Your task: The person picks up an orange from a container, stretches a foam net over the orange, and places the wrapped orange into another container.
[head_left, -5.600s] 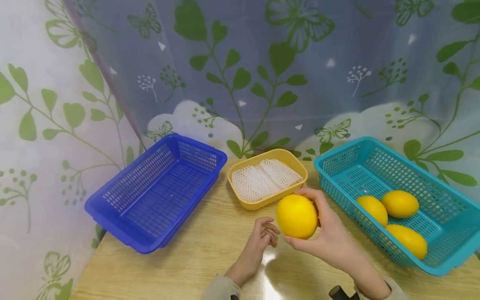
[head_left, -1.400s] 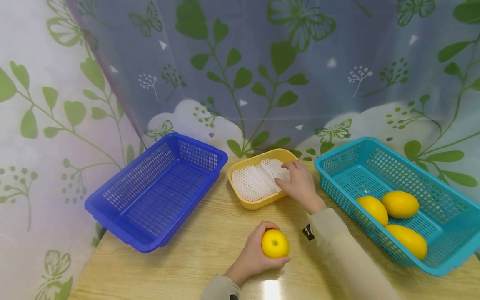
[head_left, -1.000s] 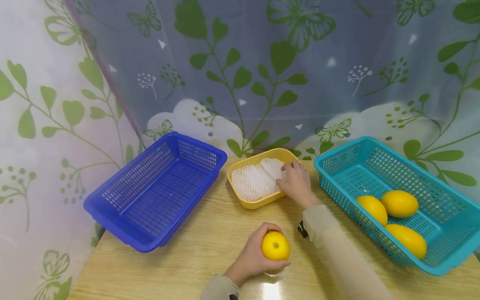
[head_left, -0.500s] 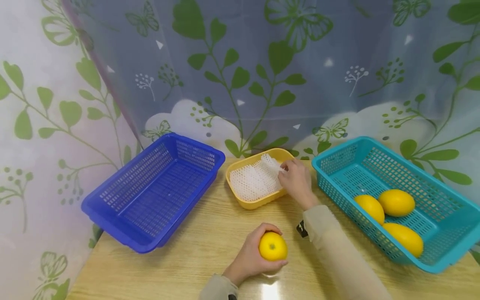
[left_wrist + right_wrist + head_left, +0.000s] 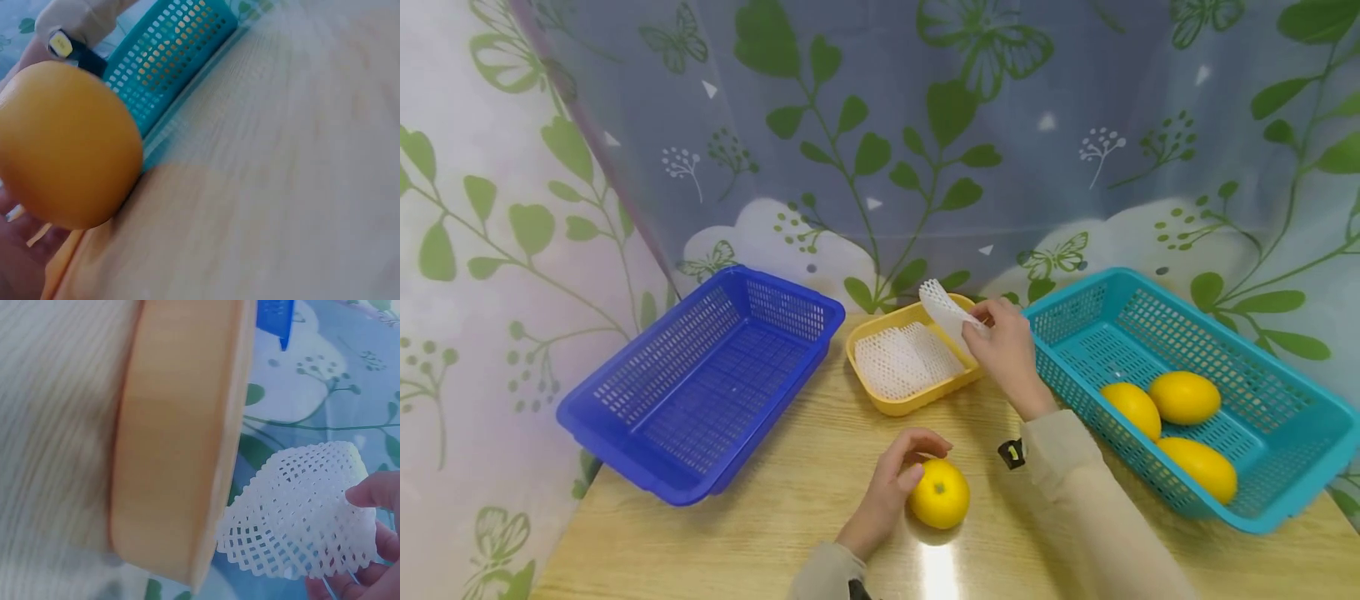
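A white foam fruit net (image 5: 943, 308) is pinched between the thumb and fingers of the right hand (image 5: 1006, 352), held up tilted over the right part of a yellow tray (image 5: 910, 406); whether it touches the rim is unclear. More white foam nets (image 5: 901, 360) lie flat in the tray's left part. A round yellow fruit (image 5: 940, 497) rests on the wooden table (image 5: 760, 533), nearer than the tray. At its left side is the left hand (image 5: 887, 487), fingers loosely bent and released from the fruit; whether the thumb touches it cannot be told. To the right, a teal perforated basket (image 5: 1292, 475) holds three yellow fruits (image 5: 1185, 397), grouped in its nearer half. On the left sits a blue perforated basket (image 5: 700, 400), tray and teal basket well to its right. At the far side hangs a leaf-and-butterfly-print curtain (image 5: 850, 125).
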A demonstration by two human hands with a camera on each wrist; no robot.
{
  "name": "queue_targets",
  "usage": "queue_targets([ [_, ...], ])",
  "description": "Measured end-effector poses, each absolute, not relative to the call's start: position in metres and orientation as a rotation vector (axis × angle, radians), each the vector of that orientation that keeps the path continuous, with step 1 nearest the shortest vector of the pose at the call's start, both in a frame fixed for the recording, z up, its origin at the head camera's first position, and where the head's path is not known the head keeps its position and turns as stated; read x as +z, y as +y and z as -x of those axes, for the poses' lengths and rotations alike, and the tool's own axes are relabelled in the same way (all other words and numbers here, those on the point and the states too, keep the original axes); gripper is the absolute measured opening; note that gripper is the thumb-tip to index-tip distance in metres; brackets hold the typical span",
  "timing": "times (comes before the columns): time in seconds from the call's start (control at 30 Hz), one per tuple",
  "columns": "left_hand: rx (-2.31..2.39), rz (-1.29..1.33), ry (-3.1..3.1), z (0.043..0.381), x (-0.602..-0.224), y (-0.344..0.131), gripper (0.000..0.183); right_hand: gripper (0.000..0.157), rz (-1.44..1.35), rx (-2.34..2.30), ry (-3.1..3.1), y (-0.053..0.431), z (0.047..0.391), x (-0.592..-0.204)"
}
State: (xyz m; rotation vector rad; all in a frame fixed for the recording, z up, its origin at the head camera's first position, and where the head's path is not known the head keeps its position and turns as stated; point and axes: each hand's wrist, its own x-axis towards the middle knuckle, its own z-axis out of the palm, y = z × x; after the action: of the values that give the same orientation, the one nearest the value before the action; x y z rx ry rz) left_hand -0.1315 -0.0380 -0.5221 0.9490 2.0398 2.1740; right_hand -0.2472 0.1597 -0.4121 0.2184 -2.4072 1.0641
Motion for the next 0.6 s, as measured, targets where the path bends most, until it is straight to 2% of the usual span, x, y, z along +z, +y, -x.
queue_targets([
  [0.3,2.266,-0.636,2.111,0.145,-0.486,-0.047,0.037,0.014,-0.205,1.387,-2.286,0.158,0.225,-0.394],
  [0.6,2.374,-0.298,1.884,0.146,-0.455,-0.049,0.043,0.022,-0.210,1.815,-2.161,0.155,0.194,-0.383],
])
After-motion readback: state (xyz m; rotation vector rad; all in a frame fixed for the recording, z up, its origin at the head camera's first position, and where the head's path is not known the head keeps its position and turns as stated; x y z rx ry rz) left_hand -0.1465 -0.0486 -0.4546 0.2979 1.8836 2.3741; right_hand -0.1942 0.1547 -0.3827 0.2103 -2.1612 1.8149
